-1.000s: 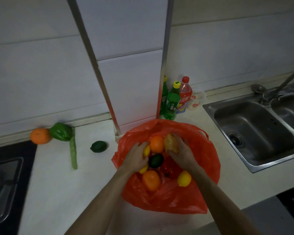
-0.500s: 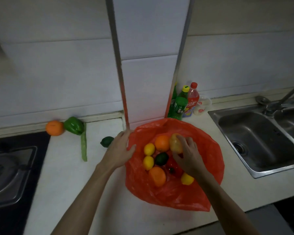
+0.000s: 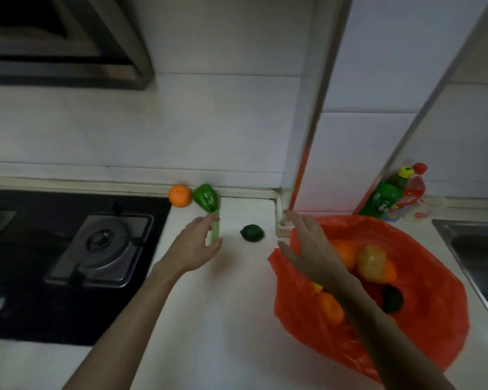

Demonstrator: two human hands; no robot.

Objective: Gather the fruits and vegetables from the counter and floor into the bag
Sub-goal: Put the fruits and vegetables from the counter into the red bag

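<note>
A red plastic bag (image 3: 423, 311) lies open on the white counter at the right, holding oranges, a yellowish fruit (image 3: 372, 262), a dark green fruit (image 3: 391, 298) and more. On the counter to its left lie a dark green lime (image 3: 252, 233), a long pale green vegetable (image 3: 215, 230), a green bell pepper (image 3: 205, 197) and an orange (image 3: 179, 195) by the wall. My left hand (image 3: 197, 244) is open, its fingers over the long vegetable. My right hand (image 3: 307, 244) is open and empty above the bag's left rim, just right of the lime.
A black gas hob (image 3: 102, 246) fills the counter's left part, under a range hood (image 3: 65, 40). A tiled pillar (image 3: 347, 136) juts out behind the bag. Green and red bottles (image 3: 392, 192) stand at the back right. A steel sink (image 3: 479, 254) lies at the far right.
The view has swung left. My right hand let go of the yellowish fruit in the bag and moved left. My left hand reached from the bag's rim to the long green vegetable.
</note>
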